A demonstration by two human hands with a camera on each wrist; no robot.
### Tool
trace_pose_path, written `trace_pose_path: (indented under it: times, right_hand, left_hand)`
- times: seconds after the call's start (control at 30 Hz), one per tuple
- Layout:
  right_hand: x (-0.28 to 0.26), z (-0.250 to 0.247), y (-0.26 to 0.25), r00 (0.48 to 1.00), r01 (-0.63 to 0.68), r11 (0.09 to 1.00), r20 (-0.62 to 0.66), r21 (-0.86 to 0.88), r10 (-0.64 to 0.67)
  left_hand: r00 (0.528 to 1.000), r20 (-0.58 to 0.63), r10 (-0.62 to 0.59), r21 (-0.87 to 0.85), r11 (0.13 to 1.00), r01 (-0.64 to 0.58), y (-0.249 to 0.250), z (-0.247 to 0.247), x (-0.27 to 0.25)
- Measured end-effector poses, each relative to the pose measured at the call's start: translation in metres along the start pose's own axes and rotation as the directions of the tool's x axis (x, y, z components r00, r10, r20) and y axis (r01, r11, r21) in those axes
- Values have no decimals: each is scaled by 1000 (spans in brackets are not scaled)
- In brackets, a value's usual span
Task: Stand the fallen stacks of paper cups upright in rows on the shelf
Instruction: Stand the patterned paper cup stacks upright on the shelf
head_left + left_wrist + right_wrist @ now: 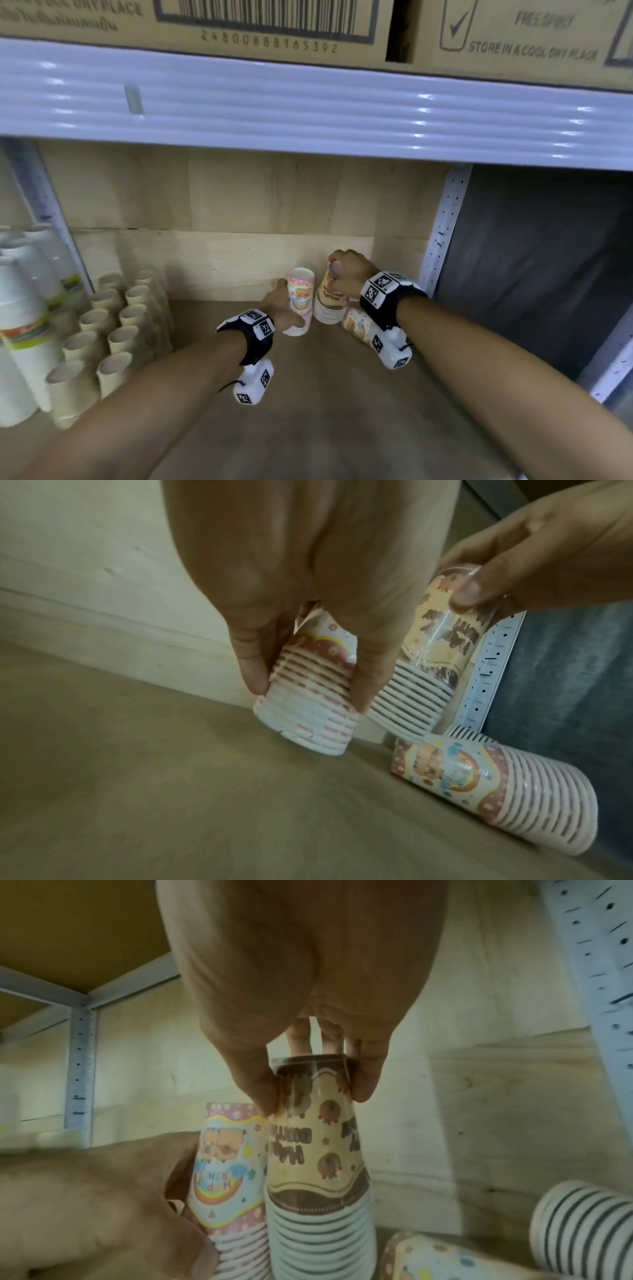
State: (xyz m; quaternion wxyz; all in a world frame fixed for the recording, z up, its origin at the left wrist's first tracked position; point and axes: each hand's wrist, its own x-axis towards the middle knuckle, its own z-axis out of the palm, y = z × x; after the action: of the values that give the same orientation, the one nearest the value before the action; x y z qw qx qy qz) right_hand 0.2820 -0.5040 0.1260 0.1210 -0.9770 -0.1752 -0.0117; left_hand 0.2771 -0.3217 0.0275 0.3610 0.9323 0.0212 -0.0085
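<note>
My left hand point(286, 310) point(310, 688) grips a pink rainbow-printed stack of cups point(301, 296) point(308, 704) point(227, 1167) near its lower rims, rims down on the shelf board point(325, 394). Beside it on the right, my right hand point(337, 272) point(313, 1093) pinches the top of a tan and brown stack point(330, 303) point(435, 656) point(318, 1153), also rims down. The two stacks touch side by side near the back wall. A third pink stack point(358, 325) point(479, 783) point(441, 1259) lies on its side under my right wrist. Another striped stack point(582, 1226) lies behind it.
Rows of plain beige cup stacks point(116, 329) stand at the left, with wrapped white cups point(24, 308) beyond them. A perforated metal post point(445, 226) bounds the shelf on the right. The shelf above point(308, 113) carries cardboard boxes point(260, 24).
</note>
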Motion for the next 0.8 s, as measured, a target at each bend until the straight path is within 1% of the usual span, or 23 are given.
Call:
trace_pose_path:
  times: [0.07, 0.1, 0.13, 0.17, 0.2, 0.23, 0.27, 0.37, 0.47, 0.57, 0.7, 0.8]
  right_hand:
    - [-1, 9, -7, 998, 25, 999, 58, -41, -23]
    - [-1, 16, -8, 997, 34, 999, 68, -28, -32]
    - [1, 21, -9, 996, 13, 1000, 93, -15, -11]
    - [0, 26, -9, 994, 29, 999, 103, -20, -27]
    - [2, 32, -8, 994, 24, 1000, 103, 15, -25]
    - [4, 37, -8, 993, 35, 999, 117, -1, -34]
    - [3, 41, -8, 991, 18, 1000, 129, 20, -20]
    - [1, 46, -11, 988, -1, 1000, 155, 17, -2]
    - [0, 50, -8, 988, 20, 999, 152, 35, -25]
    - [-1, 52, -6, 991, 23, 999, 130, 48, -29]
    - [0, 44, -9, 989, -46, 997, 142, 61, 37]
    - [2, 37, -11, 986, -86, 994, 149, 70, 75]
  left_hand:
    - [1000, 23, -15, 2, 1000, 15, -5, 2, -8]
    - [999, 34, -16, 4, 1000, 16, -8, 3, -11]
    - [999, 36, -21, 6, 1000, 20, -11, 5, -14]
    - [999, 37, -24, 9, 1000, 23, -14, 7, -16]
    - [999, 36, -27, 13, 1000, 26, -16, 9, -19]
    - [999, 31, -24, 19, 1000, 23, -17, 11, -21]
    - [999, 29, -25, 18, 1000, 24, -19, 13, -23]
    - [999, 42, -14, -30, 999, 15, -23, 17, -25]
    - [999, 50, -15, -80, 997, 19, -25, 16, -25]
    - [999, 47, -6, -94, 995, 10, -20, 8, -25]
    - [1000, 13, 21, -75, 997, -20, -1, -12, -19]
    - [999, 25, 29, -49, 998, -28, 19, -28, -14]
